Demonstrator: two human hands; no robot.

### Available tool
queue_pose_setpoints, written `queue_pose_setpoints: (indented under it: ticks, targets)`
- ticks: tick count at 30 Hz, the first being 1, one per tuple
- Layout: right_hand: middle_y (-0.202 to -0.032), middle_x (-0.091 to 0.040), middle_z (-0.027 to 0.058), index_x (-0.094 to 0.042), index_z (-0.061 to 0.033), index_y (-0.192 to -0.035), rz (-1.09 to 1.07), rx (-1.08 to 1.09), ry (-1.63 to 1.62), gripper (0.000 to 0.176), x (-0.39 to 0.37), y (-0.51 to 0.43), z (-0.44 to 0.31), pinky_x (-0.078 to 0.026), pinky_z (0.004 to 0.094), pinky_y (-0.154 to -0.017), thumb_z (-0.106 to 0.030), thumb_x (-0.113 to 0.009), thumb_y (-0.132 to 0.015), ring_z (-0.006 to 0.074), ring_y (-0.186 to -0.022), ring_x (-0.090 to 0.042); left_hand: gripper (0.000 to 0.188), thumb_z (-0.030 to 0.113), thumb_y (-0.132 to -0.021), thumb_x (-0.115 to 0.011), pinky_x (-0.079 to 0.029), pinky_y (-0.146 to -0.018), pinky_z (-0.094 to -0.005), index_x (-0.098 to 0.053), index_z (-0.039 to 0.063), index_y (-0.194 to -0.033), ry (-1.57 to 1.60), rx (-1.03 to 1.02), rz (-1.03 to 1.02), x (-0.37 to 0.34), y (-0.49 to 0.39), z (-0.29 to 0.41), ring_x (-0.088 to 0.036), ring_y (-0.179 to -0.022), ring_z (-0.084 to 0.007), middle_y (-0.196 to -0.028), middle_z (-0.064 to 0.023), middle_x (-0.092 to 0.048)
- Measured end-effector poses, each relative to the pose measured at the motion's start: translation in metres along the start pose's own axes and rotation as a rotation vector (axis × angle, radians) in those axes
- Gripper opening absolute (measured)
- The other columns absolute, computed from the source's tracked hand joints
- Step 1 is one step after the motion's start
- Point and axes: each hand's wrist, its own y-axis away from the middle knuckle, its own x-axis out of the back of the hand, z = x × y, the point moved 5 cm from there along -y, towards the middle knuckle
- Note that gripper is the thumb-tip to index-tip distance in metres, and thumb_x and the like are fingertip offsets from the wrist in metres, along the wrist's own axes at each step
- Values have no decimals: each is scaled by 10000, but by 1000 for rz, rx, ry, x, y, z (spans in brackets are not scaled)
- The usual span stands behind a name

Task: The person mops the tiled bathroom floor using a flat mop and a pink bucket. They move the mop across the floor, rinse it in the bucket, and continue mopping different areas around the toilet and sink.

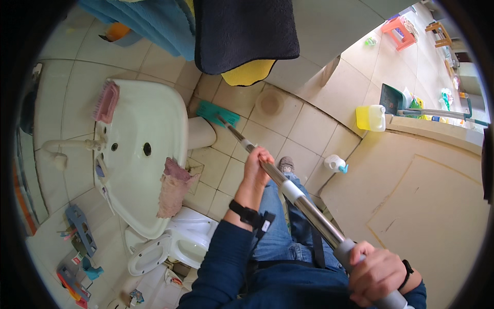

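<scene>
My left hand (257,165) is wrapped around the middle of a telescopic metal pole (308,206). Lower right, near my body, my right hand (376,270) grips the grey handle at the pole's upper end. The pole slants down to a flat teal floor-tool head (218,113), which rests on the tiled floor beside the pedestal (201,132) of a white washbasin (166,112). A pinkish cloth (173,189) hangs over the basin's rim, left of my left forearm.
A round stool-like or drain-like pale shape (269,102) lies near the tool head. Dark and yellow towels (247,34) hang above. A white bottle (335,163), a yellow-filled jug (370,118) and a dustpan (391,99) stand right. The toilet (191,235) is lower left, the door (424,201) right.
</scene>
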Motion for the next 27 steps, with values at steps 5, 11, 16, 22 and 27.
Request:
queue_pose_setpoints:
  ticks: [5,11,16,22,27]
  targets:
    - [-721,-559,83,-570,-35,-722,-142,12,51,131,-6,3,29,-369,391,-852,79,-633,-732,217,-697,-576,229,95,-849,-488,-405,-451,-232,-411,122,-635,61,-10,-17,-9,-5,37,-410,-454,-76,-548,29,-432]
    - [-679,-534,44,-517,-85,-647,56,82,122,180,8,39,-23,-401,432,-784,38,-642,-690,199,-670,-555,246,80,-837,-488,-430,-516,-214,-381,121,-620,-176,28,-12,-10,9,-34,-435,-488,-57,-541,39,-416]
    - [-688,-542,46,-525,-80,-661,92,0,139,212,3,31,-1,-406,448,-796,79,-664,-658,205,-657,-562,230,76,-837,-473,-434,-540,-231,-392,116,-625,-324,-12,23,-33,-7,-5,-445,-501,-92,-542,29,-422]
    - [-663,-576,9,-539,-118,-705,288,10,192,266,-10,17,39,-342,377,-901,83,-694,-626,159,-679,-588,190,45,-838,-468,-465,-543,-262,-407,78,-662,-426,-39,32,-60,-45,44,-458,-498,-103,-542,15,-428]
    - [-679,-589,10,-539,-112,-695,249,29,213,252,-16,12,46,-353,386,-876,80,-687,-626,159,-672,-587,177,42,-840,-477,-464,-517,-251,-416,75,-677,-356,-3,23,-67,-55,54,-448,-478,-90,-548,19,-435]
